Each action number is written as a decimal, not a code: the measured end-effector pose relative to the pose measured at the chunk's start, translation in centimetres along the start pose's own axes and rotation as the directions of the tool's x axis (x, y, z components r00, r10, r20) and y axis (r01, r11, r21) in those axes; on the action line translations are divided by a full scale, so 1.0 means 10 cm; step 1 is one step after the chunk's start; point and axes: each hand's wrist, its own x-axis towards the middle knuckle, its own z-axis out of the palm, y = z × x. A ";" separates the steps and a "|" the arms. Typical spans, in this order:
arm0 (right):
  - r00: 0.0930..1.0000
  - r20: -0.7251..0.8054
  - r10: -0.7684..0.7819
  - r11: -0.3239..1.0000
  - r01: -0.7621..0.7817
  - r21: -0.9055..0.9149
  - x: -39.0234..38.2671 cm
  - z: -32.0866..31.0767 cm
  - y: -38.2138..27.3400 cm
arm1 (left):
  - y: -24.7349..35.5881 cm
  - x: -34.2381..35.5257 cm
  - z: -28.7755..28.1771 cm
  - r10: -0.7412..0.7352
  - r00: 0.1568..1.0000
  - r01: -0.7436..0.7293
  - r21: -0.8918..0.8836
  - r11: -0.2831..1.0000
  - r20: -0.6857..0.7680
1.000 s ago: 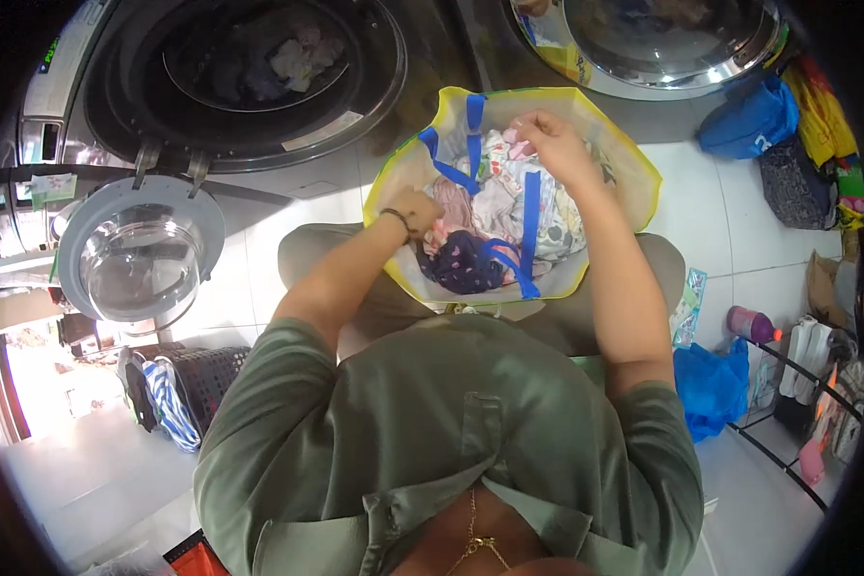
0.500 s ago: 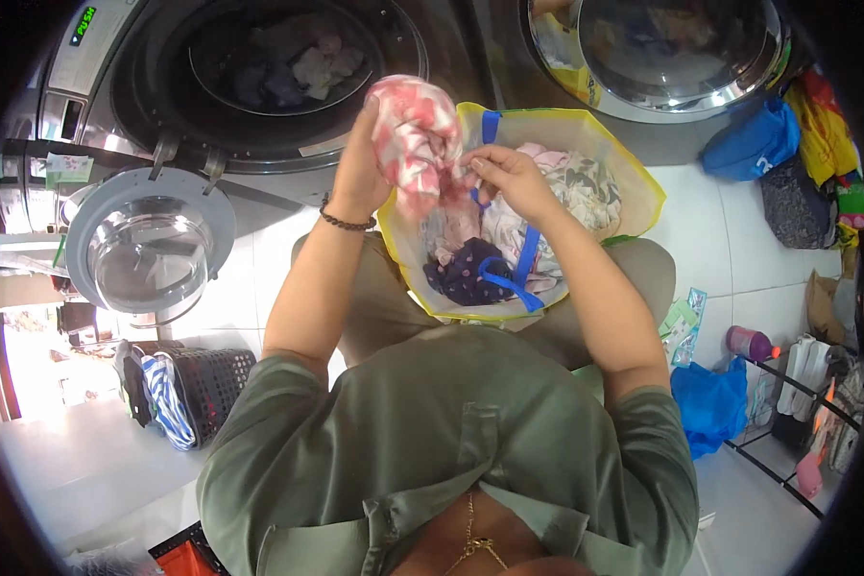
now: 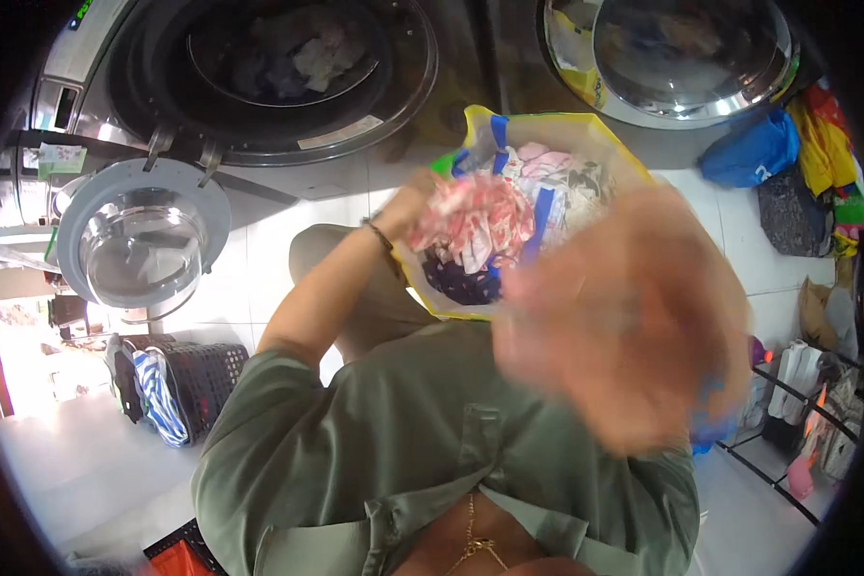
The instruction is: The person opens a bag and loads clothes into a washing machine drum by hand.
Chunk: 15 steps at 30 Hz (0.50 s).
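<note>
My left hand [image 3: 415, 206] is closed on a crumpled red-and-white patterned cloth garment [image 3: 485, 223], partly blurred, over the left side of a large bag. The bag [image 3: 557, 131] has a yellow rim and stands open between my legs. Inside it lie a dark navy patterned cloth [image 3: 459, 280], light floral fabric [image 3: 586, 197] and pink cloth [image 3: 540, 158], with a blue strap [image 3: 541, 216] across them. Raised close to the camera, my right hand [image 3: 624, 317] is badly smeared by motion. Its fingers cannot be made out, and it covers the bag's right part.
Ahead on the left, a front-load machine [image 3: 355, 154] stands open with laundry [image 3: 322, 67] inside; its round door [image 3: 144, 235] swings out left. Another machine's door [image 3: 691, 58] is at the right. A dark laundry basket [image 3: 202, 384] stands left, a black rack [image 3: 778, 490] right.
My left hand has lowered the red-and-white garment toward the bag. My right hand has left the garment and come up close to the camera.
</note>
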 end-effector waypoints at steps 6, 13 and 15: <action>0.958 0.207 0.198 0.980 -0.198 -0.020 0.52 -0.18 -0.55 | -0.08 -0.32 0.51 -0.176 0.979 -0.098 0.995 0.025 0.101; 0.965 0.221 -0.144 0.990 0.138 0.041 0.50 0.16 -0.29 | 0.67 -0.47 -0.32 -0.166 0.665 -0.594 0.650 0.473 0.728; 0.963 0.133 -0.236 0.968 0.221 0.118 0.44 0.29 -0.23 | 0.81 -0.53 -0.78 -0.028 0.912 -0.239 0.586 0.774 0.408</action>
